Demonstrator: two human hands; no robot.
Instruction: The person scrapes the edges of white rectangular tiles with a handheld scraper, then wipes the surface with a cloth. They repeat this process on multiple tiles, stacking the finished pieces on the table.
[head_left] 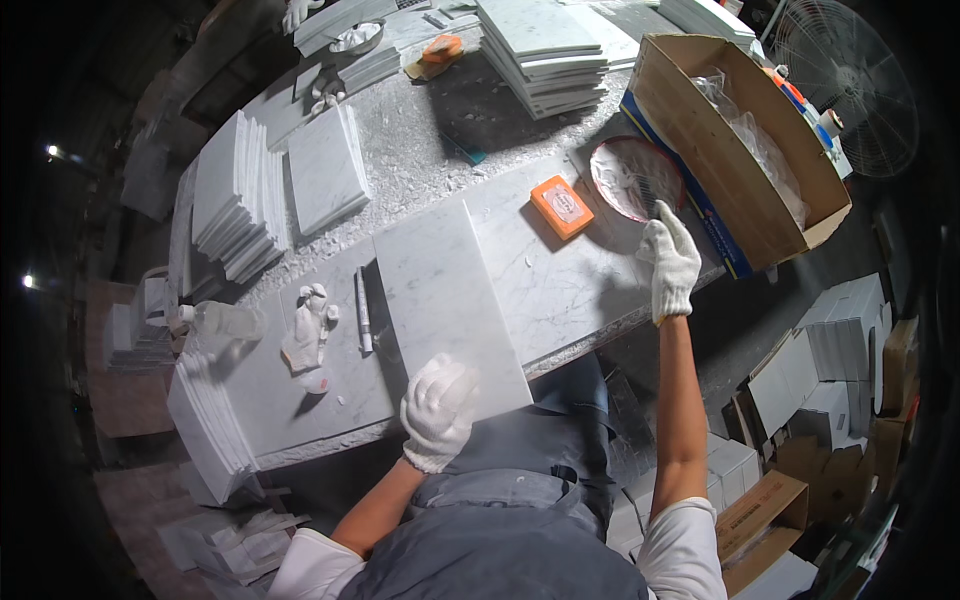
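A pale grey-veined marble tile (445, 300) lies on the work table, its near end jutting past the front edge. My left hand (440, 410), in a white knitted glove, is curled over the tile's near left corner. Farther right, my right hand (668, 265), gloved the same way, reaches over the near rim of a round red-rimmed dish (612, 160) of white paste. Its fingers are closed around a small dark, thin thing that dips into the dish and is too unclear to name. An orange boxy block (562, 208) sits left of the dish.
Tile stacks stand at the left (235, 200) and back (545, 60). An open cardboard box (740, 150) flanks the dish, with a fan (848, 85) behind it. A marker pen (363, 310), a crumpled glove (308, 330) and a clear bottle (225, 320) lie left of the tile.
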